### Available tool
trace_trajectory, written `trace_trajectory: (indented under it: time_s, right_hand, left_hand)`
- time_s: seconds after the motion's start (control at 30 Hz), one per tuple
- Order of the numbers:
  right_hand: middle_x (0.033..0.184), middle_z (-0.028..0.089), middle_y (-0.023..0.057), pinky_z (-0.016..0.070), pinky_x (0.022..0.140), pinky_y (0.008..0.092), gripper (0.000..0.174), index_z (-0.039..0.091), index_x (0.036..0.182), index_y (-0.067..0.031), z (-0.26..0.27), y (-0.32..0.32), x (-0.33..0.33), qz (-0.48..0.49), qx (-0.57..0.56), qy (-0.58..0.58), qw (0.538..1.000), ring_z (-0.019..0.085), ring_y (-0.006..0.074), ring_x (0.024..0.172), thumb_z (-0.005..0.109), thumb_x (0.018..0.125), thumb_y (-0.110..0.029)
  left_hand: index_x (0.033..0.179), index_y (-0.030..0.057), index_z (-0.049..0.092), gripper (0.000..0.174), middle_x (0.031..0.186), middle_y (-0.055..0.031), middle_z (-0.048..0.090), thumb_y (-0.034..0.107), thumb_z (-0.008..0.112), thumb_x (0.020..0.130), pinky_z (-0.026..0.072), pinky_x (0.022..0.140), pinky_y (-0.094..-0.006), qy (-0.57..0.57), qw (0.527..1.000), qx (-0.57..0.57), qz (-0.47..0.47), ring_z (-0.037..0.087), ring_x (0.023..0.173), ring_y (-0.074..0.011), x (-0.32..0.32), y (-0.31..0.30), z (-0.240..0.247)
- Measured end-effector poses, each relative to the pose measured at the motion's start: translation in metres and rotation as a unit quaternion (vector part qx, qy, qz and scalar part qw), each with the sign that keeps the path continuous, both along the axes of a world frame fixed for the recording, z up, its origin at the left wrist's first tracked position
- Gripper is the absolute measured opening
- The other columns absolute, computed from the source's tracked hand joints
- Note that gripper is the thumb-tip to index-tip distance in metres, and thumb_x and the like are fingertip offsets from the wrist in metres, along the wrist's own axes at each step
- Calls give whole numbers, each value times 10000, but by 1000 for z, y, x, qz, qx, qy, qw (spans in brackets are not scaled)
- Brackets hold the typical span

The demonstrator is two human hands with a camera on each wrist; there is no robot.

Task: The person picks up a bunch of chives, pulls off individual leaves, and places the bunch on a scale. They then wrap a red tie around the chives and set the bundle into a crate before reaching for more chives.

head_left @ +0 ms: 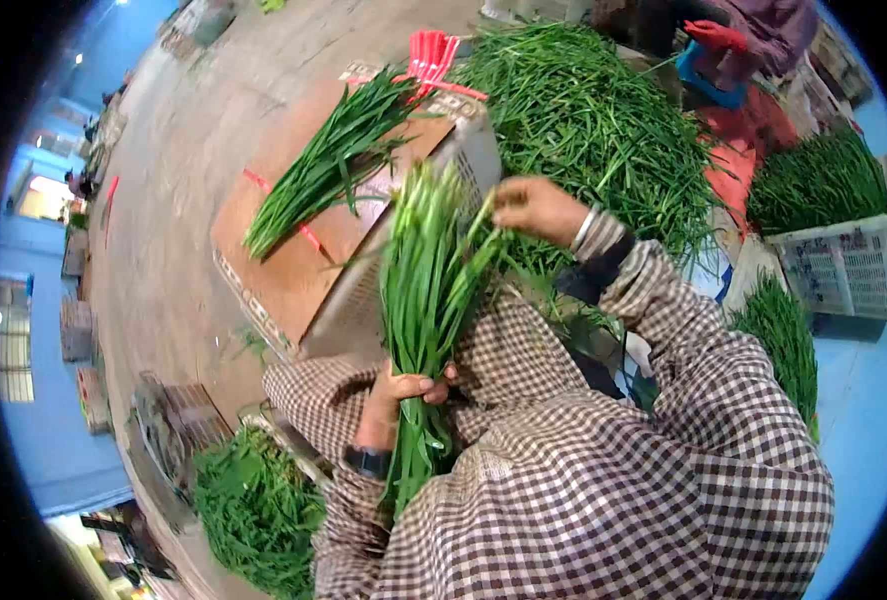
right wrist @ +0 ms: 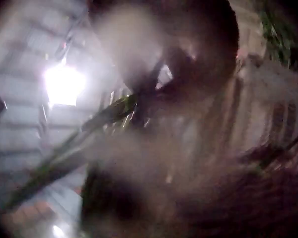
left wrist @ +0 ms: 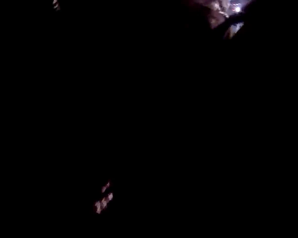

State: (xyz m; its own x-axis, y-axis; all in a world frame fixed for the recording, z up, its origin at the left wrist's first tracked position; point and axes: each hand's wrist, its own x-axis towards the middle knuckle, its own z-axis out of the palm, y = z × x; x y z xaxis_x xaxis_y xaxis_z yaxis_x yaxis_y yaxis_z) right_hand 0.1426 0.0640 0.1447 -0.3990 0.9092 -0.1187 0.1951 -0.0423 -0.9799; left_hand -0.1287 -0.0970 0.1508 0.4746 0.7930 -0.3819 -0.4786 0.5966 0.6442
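Observation:
My left hand (head_left: 415,388) grips a thick bunch of garlic chives (head_left: 418,290) round its lower part, pale stalk ends upward and leaf tips hanging over the checked cloth. At the upper right of the bunch, my right hand (head_left: 540,210) pinches a few stalks by their pale ends, and these lean out from the rest. In the right wrist view the hand (right wrist: 188,59) is dark and blurred, with green stalks (right wrist: 64,153) running out to the lower left. The left wrist view is almost wholly black and hides that hand.
Another bunch (head_left: 318,170) lies on a cardboard-topped crate (head_left: 263,270), near red ties (head_left: 431,60). A large heap of loose chives (head_left: 583,130) is at the back right. Beside it stands a filled white crate (head_left: 843,265). More greens (head_left: 258,515) lie at lower left. Another person's red-gloved hand (head_left: 715,37) shows top right.

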Motion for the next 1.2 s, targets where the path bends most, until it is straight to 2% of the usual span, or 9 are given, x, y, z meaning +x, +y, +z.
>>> trace_trajectory:
  time_s: [0.17, 0.27, 0.33, 0.37, 0.5, 0.73, 0.83, 0.9, 1.2]
  right_hand:
    - [615, 541, -15, 324, 386, 211, 106, 634, 830, -18, -11, -9, 12, -47, -114, 13, 992, 406, 42, 434, 615, 797, -117]
    - [636, 574, 5, 372, 410, 223, 108, 639, 815, -3, -48, 11, 17, -8, 103, 3, 995, 468, 63, 458, 615, 792, -106]
    - [662, 624, 81, 469, 490, 271, 166, 642, 793, 55, -32, 16, 21, -50, 256, -151, 954, 569, 112, 527, 616, 768, -107]
    - [651, 622, 88, 480, 489, 281, 155, 639, 796, 54, -27, 22, 23, -85, 75, -89, 990, 587, 140, 516, 598, 786, -96]
    - [653, 619, 89, 501, 506, 279, 184, 632, 781, 43, -42, 60, 58, -236, 38, -62, 969, 595, 132, 528, 569, 838, -120]
    - [779, 617, 29, 456, 513, 255, 374, 620, 963, -19, -48, 25, 4, 158, -42, -76, 984, 526, 102, 671, 648, 789, -349]
    - [683, 602, 4, 434, 562, 263, 268, 652, 824, -17, -42, 23, 7, 141, 66, -39, 987, 501, 88, 614, 659, 783, -281]
    - [678, 596, 11, 416, 578, 251, 234, 650, 800, -1, -24, 12, 11, 59, -46, 40, 996, 492, 74, 616, 639, 815, -234]
    - [601, 502, -39, 353, 485, 207, 242, 556, 700, -62, -50, 24, 10, 43, 20, 92, 995, 418, 41, 516, 570, 872, -231]
  left_hand:
    - [1149, -47, 404, 489, 905, -133, 533, 110, 610, 734, 335, 538, -252, -107, 992, -39, -55, 415, 564, -85, -3, -11, -36]
    - [1141, -69, 409, 465, 918, -147, 536, 108, 604, 758, 335, 527, -264, -151, 987, -53, -28, 421, 558, -95, 1, -13, -43]
    - [1133, -77, 418, 445, 940, -166, 545, 93, 606, 768, 354, 518, -269, -199, 978, -64, -27, 447, 565, -104, -2, -15, -51]
    - [1133, -77, 418, 445, 940, -166, 545, 93, 606, 768, 354, 518, -269, -198, 978, -64, -28, 447, 565, -104, -2, -14, -53]
    - [1119, -86, 419, 455, 915, -167, 555, 134, 603, 766, 349, 512, -260, -199, 977, -68, -41, 444, 554, -98, -4, -13, -56]
    - [1140, -83, 412, 452, 899, -177, 560, 132, 562, 772, 342, 505, -250, -242, 964, -68, -90, 442, 543, -98, -9, -7, -72]
    - [1180, -74, 381, 478, 910, -187, 556, 127, 548, 779, 344, 503, -252, -296, 950, -82, -49, 453, 549, -98, -1, -10, -56]
    - [1226, -55, 344, 508, 927, -195, 546, 99, 540, 783, 347, 512, -256, -325, 941, -90, -42, 466, 558, -105, 0, -13, -62]
    - [1283, -23, 296, 548, 904, -182, 530, 54, 522, 789, 360, 539, -255, -346, 932, -109, -17, 488, 575, -123, 12, -12, -47]
